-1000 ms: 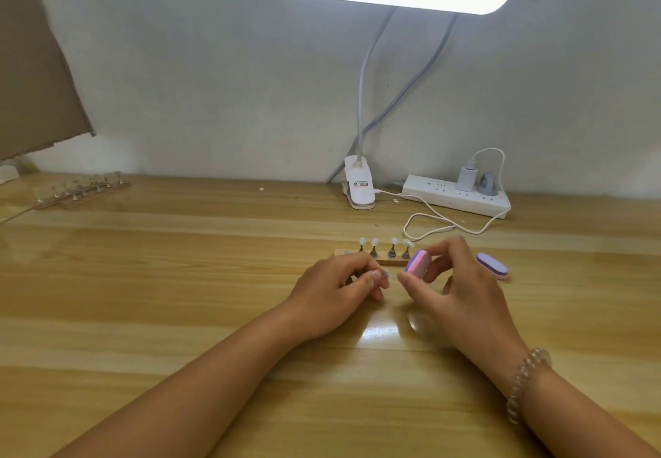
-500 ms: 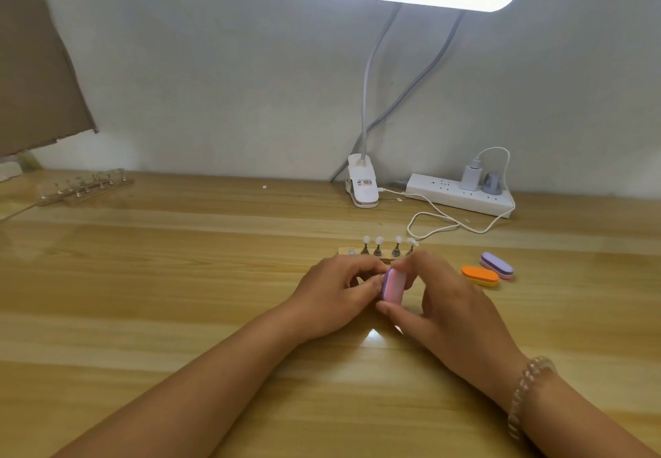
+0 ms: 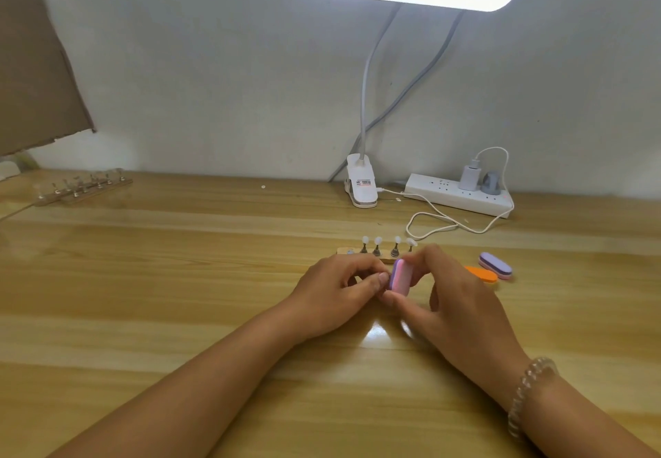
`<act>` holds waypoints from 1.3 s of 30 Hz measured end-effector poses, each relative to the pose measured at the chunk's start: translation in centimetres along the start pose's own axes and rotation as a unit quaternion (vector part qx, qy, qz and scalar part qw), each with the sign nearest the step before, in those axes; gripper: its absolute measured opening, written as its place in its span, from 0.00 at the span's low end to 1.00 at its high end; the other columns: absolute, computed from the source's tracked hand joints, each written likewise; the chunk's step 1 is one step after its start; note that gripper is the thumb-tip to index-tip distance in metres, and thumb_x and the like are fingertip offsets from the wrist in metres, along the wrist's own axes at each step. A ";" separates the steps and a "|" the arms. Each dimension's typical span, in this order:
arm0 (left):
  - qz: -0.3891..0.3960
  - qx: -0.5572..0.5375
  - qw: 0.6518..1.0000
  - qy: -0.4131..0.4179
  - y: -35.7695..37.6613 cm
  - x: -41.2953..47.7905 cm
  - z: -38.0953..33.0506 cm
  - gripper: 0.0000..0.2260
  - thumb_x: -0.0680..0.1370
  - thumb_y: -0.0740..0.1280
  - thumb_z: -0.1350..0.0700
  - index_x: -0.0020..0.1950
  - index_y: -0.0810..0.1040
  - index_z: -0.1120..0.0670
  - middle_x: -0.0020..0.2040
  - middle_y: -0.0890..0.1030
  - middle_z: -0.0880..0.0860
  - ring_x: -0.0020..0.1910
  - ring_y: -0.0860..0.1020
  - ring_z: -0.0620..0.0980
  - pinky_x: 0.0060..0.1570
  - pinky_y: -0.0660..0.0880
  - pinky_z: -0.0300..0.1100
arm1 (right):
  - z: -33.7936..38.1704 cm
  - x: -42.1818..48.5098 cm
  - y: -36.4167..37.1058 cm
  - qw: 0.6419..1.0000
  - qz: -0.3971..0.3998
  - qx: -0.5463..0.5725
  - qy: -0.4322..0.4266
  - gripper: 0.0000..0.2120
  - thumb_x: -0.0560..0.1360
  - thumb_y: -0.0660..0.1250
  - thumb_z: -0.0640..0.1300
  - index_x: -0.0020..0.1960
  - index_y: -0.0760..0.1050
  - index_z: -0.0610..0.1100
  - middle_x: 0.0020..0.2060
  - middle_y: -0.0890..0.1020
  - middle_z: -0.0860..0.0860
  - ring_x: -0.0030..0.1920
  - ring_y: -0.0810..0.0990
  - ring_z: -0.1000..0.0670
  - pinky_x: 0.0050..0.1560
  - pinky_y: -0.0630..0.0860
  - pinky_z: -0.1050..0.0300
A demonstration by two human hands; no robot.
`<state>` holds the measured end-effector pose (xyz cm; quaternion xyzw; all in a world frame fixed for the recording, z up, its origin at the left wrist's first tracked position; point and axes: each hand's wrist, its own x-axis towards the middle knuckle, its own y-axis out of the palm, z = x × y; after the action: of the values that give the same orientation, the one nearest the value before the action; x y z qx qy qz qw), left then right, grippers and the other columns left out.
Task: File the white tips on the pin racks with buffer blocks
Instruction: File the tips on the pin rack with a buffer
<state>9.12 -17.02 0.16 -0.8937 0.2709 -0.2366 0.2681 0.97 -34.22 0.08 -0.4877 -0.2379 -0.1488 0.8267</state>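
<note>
Closing leftward since a second ago, the right hand (image 3: 454, 300) now meets the left hand (image 3: 339, 289) over the wooden table (image 3: 143, 296) at centre frame. Its thumb and fingers pinch a pink-and-purple buffer block (image 3: 400, 277) upright against the left fingertips. Those fingertips curl tight against the thumb, and what they hold is too small to tell. Just behind the hands stays the pin rack (image 3: 388, 260) with four white tips (image 3: 378, 240) standing, while to the right an orange block (image 3: 483, 274), hidden earlier, shows beside a purple block (image 3: 495, 264).
</note>
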 end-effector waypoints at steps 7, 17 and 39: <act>-0.002 0.008 1.000 0.005 0.0 0.1 -0.1 0.08 0.82 0.65 0.56 0.46 0.81 0.45 0.41 0.83 0.44 0.45 0.79 0.52 0.50 0.75 0.56 | -0.3 0.5 0.1 0.997 -0.014 0.054 0.050 0.15 0.68 0.74 0.55 0.50 0.73 0.55 0.43 0.80 0.62 0.34 0.74 0.62 0.35 0.69 0.58; -0.005 -0.048 0.999 0.002 0.2 0.1 0.0 0.08 0.82 0.64 0.58 0.48 0.82 0.52 0.41 0.84 0.46 0.42 0.79 0.44 0.41 0.74 0.43 | -1.0 0.8 0.1 0.990 -0.016 0.105 0.096 0.14 0.69 0.76 0.52 0.51 0.76 0.52 0.40 0.82 0.60 0.34 0.75 0.64 0.37 0.66 0.62; -0.013 -0.081 0.997 0.012 0.3 0.3 0.4 0.10 0.78 0.70 0.60 0.44 0.82 0.44 0.42 0.83 0.44 0.33 0.73 0.44 0.36 0.69 0.42 | -0.2 0.8 -0.1 0.992 -0.028 0.104 0.070 0.16 0.67 0.73 0.60 0.45 0.74 0.50 0.39 0.79 0.56 0.35 0.74 0.55 0.38 0.75 0.48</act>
<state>9.48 -17.26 -0.18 -0.9132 0.2806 -0.2276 0.1884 1.59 -34.47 0.52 -0.3808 -0.2072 -0.1804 0.8829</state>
